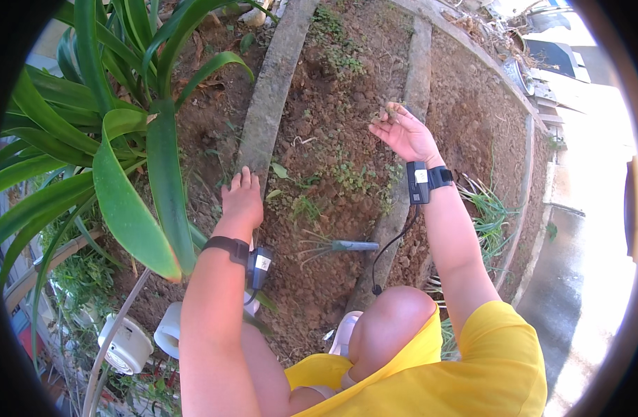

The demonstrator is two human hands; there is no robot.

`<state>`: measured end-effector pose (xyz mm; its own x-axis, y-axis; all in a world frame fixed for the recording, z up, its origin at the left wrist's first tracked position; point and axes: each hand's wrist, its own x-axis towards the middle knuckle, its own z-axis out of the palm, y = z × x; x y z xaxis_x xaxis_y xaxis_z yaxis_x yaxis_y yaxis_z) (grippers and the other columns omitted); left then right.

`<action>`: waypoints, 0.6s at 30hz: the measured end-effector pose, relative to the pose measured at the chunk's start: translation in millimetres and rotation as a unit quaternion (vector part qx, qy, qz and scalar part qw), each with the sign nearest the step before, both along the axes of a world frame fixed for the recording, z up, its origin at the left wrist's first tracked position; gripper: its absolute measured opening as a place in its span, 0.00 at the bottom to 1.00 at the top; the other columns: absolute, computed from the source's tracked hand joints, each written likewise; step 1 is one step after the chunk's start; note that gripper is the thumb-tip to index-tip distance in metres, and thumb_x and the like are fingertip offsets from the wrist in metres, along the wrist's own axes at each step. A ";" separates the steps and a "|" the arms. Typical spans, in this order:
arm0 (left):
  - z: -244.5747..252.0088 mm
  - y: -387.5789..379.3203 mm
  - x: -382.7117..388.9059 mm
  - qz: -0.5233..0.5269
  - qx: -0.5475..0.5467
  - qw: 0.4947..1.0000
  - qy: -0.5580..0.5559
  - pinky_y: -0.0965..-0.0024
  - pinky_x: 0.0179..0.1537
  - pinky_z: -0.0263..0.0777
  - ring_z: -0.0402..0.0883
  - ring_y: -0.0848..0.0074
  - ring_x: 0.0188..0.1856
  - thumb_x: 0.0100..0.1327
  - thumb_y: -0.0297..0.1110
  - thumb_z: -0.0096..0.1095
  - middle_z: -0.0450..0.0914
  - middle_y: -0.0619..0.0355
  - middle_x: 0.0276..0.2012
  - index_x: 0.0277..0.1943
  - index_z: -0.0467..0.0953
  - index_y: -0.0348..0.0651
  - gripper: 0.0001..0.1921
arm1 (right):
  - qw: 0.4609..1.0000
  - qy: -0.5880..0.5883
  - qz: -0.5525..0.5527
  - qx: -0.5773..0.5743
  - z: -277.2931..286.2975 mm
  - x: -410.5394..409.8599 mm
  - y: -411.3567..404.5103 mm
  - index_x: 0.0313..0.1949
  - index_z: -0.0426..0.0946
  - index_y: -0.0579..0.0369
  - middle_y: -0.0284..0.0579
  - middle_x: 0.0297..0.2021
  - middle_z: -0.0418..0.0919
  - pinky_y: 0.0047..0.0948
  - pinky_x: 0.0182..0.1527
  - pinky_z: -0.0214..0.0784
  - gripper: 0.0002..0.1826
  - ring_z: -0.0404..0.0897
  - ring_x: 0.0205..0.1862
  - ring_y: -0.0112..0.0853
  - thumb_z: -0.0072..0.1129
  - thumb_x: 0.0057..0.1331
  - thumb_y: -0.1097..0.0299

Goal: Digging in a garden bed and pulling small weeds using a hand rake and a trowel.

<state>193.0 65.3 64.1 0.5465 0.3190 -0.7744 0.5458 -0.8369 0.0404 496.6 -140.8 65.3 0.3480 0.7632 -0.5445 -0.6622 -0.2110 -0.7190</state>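
My left hand (243, 197) rests on the near part of a narrow concrete strip (275, 86), palm down with the fingers spread a little. Raised over the soil bed, my right hand (405, 133) pinches a small clump of weeds (385, 114) between thumb and fingers; soil seems to cling to it. Below the hands, a small hand rake (354, 245) with a grey-blue handle lies on the brown soil (319, 276), its thin tines pointing left. Low green weeds (350, 174) grow between the two strips.
A large strap-leaved plant (165, 172) leans in from the left. Another concrete strip (419, 62) borders the bed on the right, with green onions (488, 216) beyond it. White plastic pots (125, 344) sit at lower left. A cable hangs from the right wrist device (418, 182).
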 end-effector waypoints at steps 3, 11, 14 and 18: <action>-1.2 -1.4 0.1 0.003 -0.006 1.000 0.000 0.49 0.70 0.48 0.48 0.65 0.75 0.61 0.31 0.54 0.42 0.54 0.75 0.73 0.50 0.44 0.36 | 0.880 -0.223 0.206 -0.365 -27.9 -15.2 -1.0 0.40 0.77 0.60 0.42 0.34 0.79 0.35 0.47 0.73 0.07 0.80 0.38 0.34 0.54 0.65 0.72; -10.2 0.4 -6.6 0.000 0.005 0.999 -0.031 0.49 0.69 0.51 0.49 0.61 0.74 0.56 0.31 0.62 0.43 0.51 0.75 0.72 0.52 0.43 0.40 | 0.731 -0.592 0.240 -0.241 -30.2 -72.1 -11.1 0.48 0.71 0.62 0.58 0.42 0.78 0.41 0.52 0.69 0.29 0.77 0.49 0.49 0.62 0.59 0.49; -7.0 -1.5 -3.1 -0.007 0.016 1.000 -0.017 0.50 0.69 0.51 0.49 0.61 0.74 0.56 0.31 0.61 0.43 0.51 0.75 0.72 0.52 0.43 0.41 | 0.593 -0.661 0.385 -0.251 -30.6 -95.9 -8.5 0.49 0.65 0.59 0.54 0.38 0.78 0.41 0.50 0.71 0.31 0.77 0.47 0.48 0.65 0.57 0.48; 0.1 -0.9 0.5 -0.002 0.006 1.000 0.009 0.49 0.70 0.47 0.48 0.65 0.75 0.61 0.31 0.54 0.41 0.54 0.76 0.73 0.49 0.43 0.37 | 0.648 -0.660 0.326 -0.193 -38.5 -93.6 -6.3 0.38 0.72 0.58 0.54 0.30 0.79 0.42 0.40 0.73 0.10 0.79 0.36 0.51 0.59 0.58 0.69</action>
<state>193.5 64.4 64.3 0.5330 0.3267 -0.7805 0.5438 -0.8390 0.0201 403.0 -147.1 26.8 0.3773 0.8780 -0.2947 0.7977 -0.4697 -0.3782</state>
